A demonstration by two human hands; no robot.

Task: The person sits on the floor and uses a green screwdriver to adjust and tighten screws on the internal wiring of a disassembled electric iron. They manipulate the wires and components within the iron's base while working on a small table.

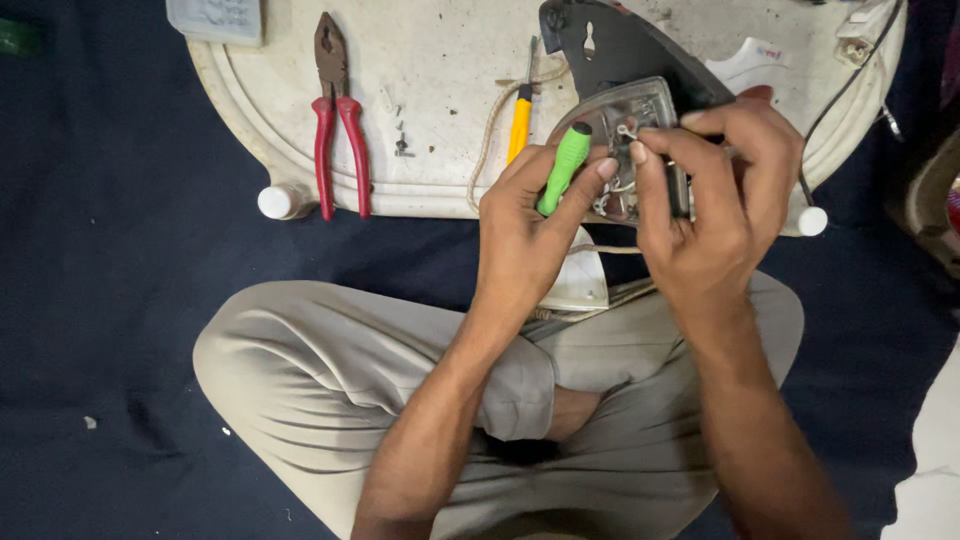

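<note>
The iron sits at the near edge of the tray, tilted up, its dark body toward the far side and a clear plastic cover with bare wiring turned toward the person. A thin cord loops from it across the tray.

The left hand is curled around a green screwdriver, fingers closed on the handle, thumb and forefinger reaching toward the wiring. The right hand grips the iron's right side, fingers bent tight, its fingertips pinching at a small metal part inside the clear cover; whether they actually hold a wire is too small to tell.

The tray is a cream, scuffed, rounded board with short white legs, lying on a dark blue cloth that covers the floor. On the tray, just left of the iron, lies a yellow screwdriver, near it a few small screws, and further left red pliers, jaws pointing away. A pale box sits at the tray's far left corner, and a black cable runs along the right edge.

The person sits cross-legged in beige trousers, a white iron part resting on the lap under the hands
</note>
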